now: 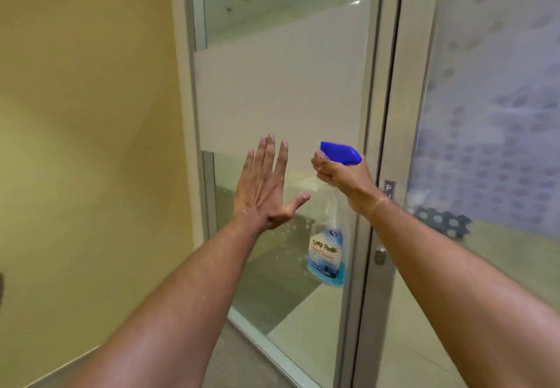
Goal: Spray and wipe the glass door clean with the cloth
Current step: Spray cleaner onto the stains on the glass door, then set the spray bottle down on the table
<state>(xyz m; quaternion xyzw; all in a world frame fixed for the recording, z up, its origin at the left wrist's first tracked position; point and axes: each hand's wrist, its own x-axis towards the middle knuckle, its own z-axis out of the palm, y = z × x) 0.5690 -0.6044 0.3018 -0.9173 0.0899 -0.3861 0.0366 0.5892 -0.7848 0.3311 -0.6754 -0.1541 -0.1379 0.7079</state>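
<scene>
Spraying is in hand: the right hand grips the spray bottle aimed at the glass door, the left hand flat, seemingly touching it; wiping needs a cloth, unseen.

Spray bottle, hanging below the fingers of the right hand, has a blue label with a brand line that is blurred, roughly "City Fresh", uncertain, and a red script line under it like "Glass Cleaner", also soft. Smaller print lower on the label unreadable. Purple sign on the door frame, just right of those fingers, shows "P", rest cut off.
</scene>
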